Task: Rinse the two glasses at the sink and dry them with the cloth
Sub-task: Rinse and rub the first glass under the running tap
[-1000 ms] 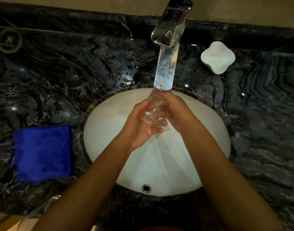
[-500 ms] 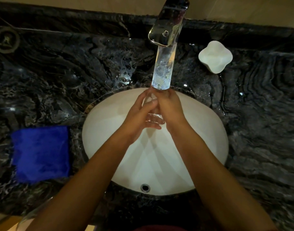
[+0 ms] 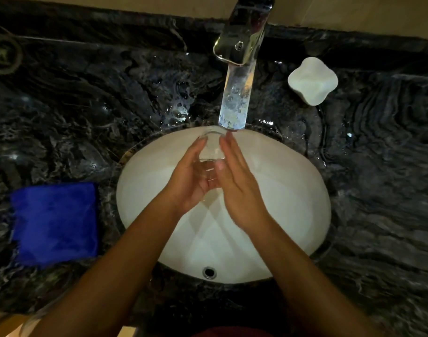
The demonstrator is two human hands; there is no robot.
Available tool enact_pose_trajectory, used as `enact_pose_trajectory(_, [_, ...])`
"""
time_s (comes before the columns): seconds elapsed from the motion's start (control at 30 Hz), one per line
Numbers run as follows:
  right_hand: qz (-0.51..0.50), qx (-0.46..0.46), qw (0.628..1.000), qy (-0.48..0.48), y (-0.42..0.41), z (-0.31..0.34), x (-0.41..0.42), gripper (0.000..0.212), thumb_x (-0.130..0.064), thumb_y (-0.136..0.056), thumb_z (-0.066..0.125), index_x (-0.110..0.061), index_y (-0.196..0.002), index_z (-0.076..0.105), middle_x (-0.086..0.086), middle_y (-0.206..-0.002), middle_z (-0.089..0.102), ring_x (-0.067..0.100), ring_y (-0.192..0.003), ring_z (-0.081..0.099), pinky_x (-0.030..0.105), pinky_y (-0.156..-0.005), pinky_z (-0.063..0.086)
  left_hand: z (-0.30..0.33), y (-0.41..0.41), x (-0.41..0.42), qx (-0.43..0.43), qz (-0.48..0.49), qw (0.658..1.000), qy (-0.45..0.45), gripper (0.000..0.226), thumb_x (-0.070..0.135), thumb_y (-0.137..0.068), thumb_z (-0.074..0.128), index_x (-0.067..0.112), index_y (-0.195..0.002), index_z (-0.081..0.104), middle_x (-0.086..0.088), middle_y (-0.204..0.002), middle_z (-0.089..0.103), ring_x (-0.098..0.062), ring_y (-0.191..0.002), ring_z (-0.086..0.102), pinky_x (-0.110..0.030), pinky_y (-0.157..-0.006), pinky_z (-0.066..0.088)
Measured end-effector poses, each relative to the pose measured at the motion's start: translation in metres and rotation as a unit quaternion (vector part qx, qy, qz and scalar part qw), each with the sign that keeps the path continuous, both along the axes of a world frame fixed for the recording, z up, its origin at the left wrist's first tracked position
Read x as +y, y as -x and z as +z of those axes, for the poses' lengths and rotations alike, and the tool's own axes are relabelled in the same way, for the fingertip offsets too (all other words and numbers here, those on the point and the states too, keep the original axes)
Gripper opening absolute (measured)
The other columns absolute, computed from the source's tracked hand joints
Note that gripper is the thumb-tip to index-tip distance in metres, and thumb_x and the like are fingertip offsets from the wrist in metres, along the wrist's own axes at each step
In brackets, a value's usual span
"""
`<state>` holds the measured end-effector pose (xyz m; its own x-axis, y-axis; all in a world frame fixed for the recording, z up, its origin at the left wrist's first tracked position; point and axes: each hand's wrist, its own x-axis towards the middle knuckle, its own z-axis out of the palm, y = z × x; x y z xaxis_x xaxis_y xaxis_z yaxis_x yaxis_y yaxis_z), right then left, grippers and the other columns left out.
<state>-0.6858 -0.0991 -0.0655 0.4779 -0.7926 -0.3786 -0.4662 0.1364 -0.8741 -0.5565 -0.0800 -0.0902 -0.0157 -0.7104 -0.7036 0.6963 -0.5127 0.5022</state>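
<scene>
Glass (image 3: 209, 152): held between left hand (image 3: 187, 181) and flat right hand (image 3: 237, 181), over sink (image 3: 293, 190), under running tap (image 3: 242, 32).

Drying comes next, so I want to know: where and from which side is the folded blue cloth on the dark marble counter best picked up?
Probably by its right edge, the one nearest the white oval sink. The folded blue cloth lies flat with nothing on it, so the left hand could pinch that edge from above once it lets go of the clear glass.

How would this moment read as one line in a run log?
step: rinsing | glass: between both hands, under tap water | left hand: holds glass | right hand: fingers straight against glass | cloth: on counter
</scene>
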Motion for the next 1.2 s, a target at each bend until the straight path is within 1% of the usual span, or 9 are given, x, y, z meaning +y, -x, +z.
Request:
enact_pose_trajectory(0.07, [-0.009,0.032,0.999,0.011,-0.001,-0.005,-0.023,0.062,-0.046,-0.106,0.031,-0.028,-0.165,0.022,-0.005,-0.174,0.018,0.011,-0.159,0.020,0.036,-0.127,0.022,0.005,0.004,0.002,-0.031,-0.036,0.999,0.018,0.042,0.048,-0.101,0.054,0.028,-0.138,0.056,-0.019,-0.112,0.066,-0.031,-0.090,0.067,-0.042,-0.078,0.053])
enact_pose_trajectory(0.13, [-0.023,0.050,0.998,0.015,-0.004,-0.008,-0.042,0.059,-0.041,-0.110,0.035,-0.025,-0.165,0.022,0.000,-0.172,0.025,0.019,-0.155,0.030,0.046,-0.124,0.031,0.005,0.011,0.005,-0.050,-0.070,0.996,0.033,0.048,0.048,-0.104,0.052,0.028,-0.148,0.049,-0.018,-0.110,0.063,-0.022,-0.075,0.064,-0.036,-0.068,0.047])
enact_pose_trajectory(0.23, [-0.001,0.081,0.996,0.030,-0.004,-0.010,-0.035,0.061,-0.043,-0.111,0.035,-0.025,-0.166,0.016,0.000,-0.175,0.016,0.019,-0.158,0.022,0.048,-0.125,0.029,0.005,0.019,0.007,-0.070,-0.055,0.996,0.008,0.049,0.050,-0.107,0.046,0.029,-0.151,0.049,-0.030,-0.134,0.061,-0.037,-0.098,0.063,-0.044,-0.081,0.050])
enact_pose_trajectory(0.3, [0.044,0.094,0.993,0.060,-0.005,-0.005,-0.011,0.068,-0.048,-0.107,0.031,-0.022,-0.167,0.012,-0.001,-0.176,0.004,0.014,-0.161,0.003,0.043,-0.131,0.014,0.003,0.017,0.008,-0.063,-0.023,0.998,-0.016,0.052,0.050,-0.109,0.040,0.024,-0.153,0.049,-0.023,-0.146,0.059,-0.040,-0.128,0.060,-0.052,-0.109,0.046])
enact_pose_trajectory(0.37, [0.075,0.090,0.990,0.075,-0.005,-0.001,0.011,0.070,-0.050,-0.105,0.029,-0.020,-0.166,0.010,-0.004,-0.175,-0.003,0.009,-0.160,-0.008,0.037,-0.131,0.004,0.002,0.014,0.006,-0.063,-0.008,0.998,-0.028,0.054,0.048,-0.109,0.038,0.018,-0.153,0.049,-0.018,-0.149,0.058,-0.040,-0.139,0.053,-0.054,-0.119,0.039])
enact_pose_trajectory(0.67, [0.030,0.078,0.996,0.030,-0.006,-0.004,-0.032,0.063,-0.050,-0.110,0.031,-0.026,-0.166,0.016,-0.002,-0.175,0.010,0.012,-0.160,0.011,0.032,-0.128,0.014,0.003,0.014,0.004,-0.107,-0.035,0.994,-0.001,0.054,0.056,-0.105,0.045,0.030,-0.152,0.049,-0.016,-0.139,0.066,-0.042,-0.121,0.059,-0.056,-0.100,0.045])
enact_pose_trajectory(0.93, [0.119,0.082,0.986,0.081,0.006,-0.004,0.014,0.067,-0.051,-0.105,0.027,-0.023,-0.165,0.016,-0.007,-0.175,0.001,0.005,-0.159,-0.009,0.042,-0.131,0.004,-0.008,0.006,0.003,-0.151,-0.028,0.988,0.002,0.050,0.047,-0.110,0.042,0.029,-0.156,0.041,-0.004,-0.146,0.063,-0.029,-0.132,0.063,-0.058,-0.117,0.042])
enact_pose_trajectory(1.07, [0.068,0.042,0.993,0.083,0.010,-0.014,-0.012,0.051,-0.040,-0.110,0.031,-0.032,-0.159,0.038,-0.008,-0.174,0.014,0.012,-0.161,0.006,0.044,-0.130,0.015,-0.007,0.008,0.005,-0.136,-0.054,0.989,0.015,0.056,0.052,-0.107,0.042,0.036,-0.160,0.032,-0.006,-0.142,0.066,-0.032,-0.124,0.066,-0.056,-0.111,0.047])
enact_pose_trajectory(1.2, [-0.041,-0.035,0.998,-0.033,0.005,-0.022,-0.034,0.048,-0.042,-0.103,0.045,-0.038,-0.151,0.050,-0.020,-0.162,0.039,-0.004,-0.142,0.042,0.031,-0.118,0.041,-0.007,0.014,0.011,-0.130,-0.055,0.989,0.044,0.051,0.047,-0.110,0.040,0.033,-0.159,0.035,-0.010,-0.118,0.071,-0.024,-0.088,0.069,-0.040,-0.078,0.052])
